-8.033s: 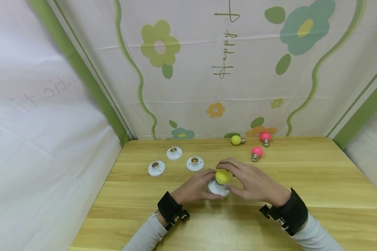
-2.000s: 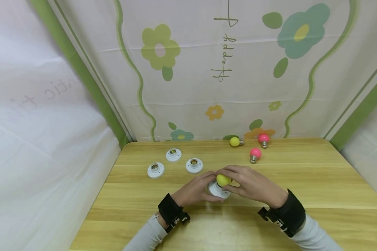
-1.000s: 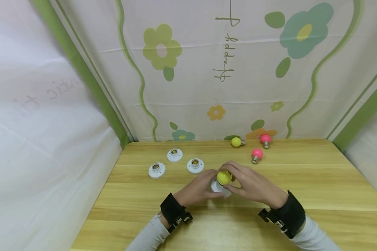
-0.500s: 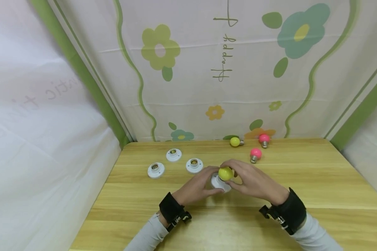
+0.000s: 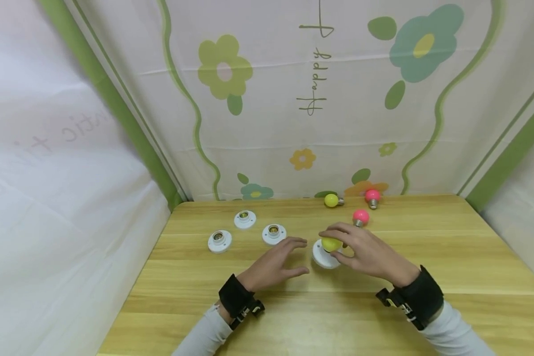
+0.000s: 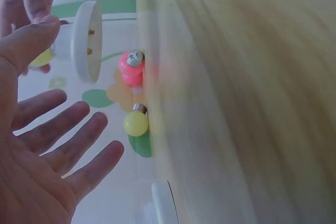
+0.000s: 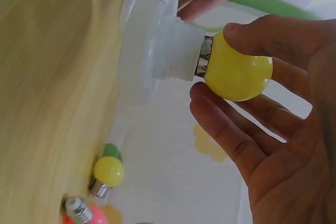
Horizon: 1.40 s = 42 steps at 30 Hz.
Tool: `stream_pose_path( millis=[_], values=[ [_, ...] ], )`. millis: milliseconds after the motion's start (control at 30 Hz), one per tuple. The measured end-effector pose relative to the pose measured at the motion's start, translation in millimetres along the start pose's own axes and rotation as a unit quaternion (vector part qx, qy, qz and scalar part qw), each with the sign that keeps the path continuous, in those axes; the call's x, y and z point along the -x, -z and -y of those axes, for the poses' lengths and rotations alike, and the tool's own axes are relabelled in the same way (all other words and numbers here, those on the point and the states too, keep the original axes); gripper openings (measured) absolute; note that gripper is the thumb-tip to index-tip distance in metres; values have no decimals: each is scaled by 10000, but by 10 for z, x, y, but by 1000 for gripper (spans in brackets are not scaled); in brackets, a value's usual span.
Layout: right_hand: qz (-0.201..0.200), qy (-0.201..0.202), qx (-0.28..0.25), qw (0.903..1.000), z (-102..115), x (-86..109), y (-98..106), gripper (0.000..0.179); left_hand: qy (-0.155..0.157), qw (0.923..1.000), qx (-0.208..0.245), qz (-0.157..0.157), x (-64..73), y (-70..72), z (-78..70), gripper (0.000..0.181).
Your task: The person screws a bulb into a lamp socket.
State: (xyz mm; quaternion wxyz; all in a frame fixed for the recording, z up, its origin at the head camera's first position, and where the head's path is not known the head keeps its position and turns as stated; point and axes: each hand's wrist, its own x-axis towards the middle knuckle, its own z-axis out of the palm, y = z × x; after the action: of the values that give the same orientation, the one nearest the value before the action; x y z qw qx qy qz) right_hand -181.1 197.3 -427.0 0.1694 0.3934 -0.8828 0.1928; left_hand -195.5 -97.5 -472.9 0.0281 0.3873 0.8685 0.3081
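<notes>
Head: yellow bulb (image 5: 331, 245) in right hand (image 5: 368, 251)

From here I read "Happy" (image 5: 315, 81) on the white back curtain (image 5: 267, 126) (it runs sideways, bottom to top); on the left curtain (image 5: 58, 207), faint reversed lettering (image 5: 81, 127) looks like "ntic ti".

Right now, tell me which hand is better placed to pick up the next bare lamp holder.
The left hand, most likely: it holds nothing, and the nearest bare lamp holder lies just beyond it. The right hand is occupied, gripping the yellow bulb set in another holder.
</notes>
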Motion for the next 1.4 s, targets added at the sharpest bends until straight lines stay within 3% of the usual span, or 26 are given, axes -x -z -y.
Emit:
stream_pose_path(
  millis=[167, 467, 900, 1400],
  values=[
    [140, -289, -62, 9995, -95, 75, -18, 53, -14, 10000, -71, 5, 24, 0, 35, 63],
    [283, -779, -74, 9965, -247, 199, -23, 49, 236, 9997, -42, 94, 67, 25, 66, 59],
    [376, -1128, -42, 9929, -407, 361, -15, 47, 173, 9998, -44, 53, 94, 14, 135, 53],
    [570, -1371, -44, 9889, -455, 401, -39, 49, 466, 9989, -3, 40, 90, 49, 171, 51]
  ],
)
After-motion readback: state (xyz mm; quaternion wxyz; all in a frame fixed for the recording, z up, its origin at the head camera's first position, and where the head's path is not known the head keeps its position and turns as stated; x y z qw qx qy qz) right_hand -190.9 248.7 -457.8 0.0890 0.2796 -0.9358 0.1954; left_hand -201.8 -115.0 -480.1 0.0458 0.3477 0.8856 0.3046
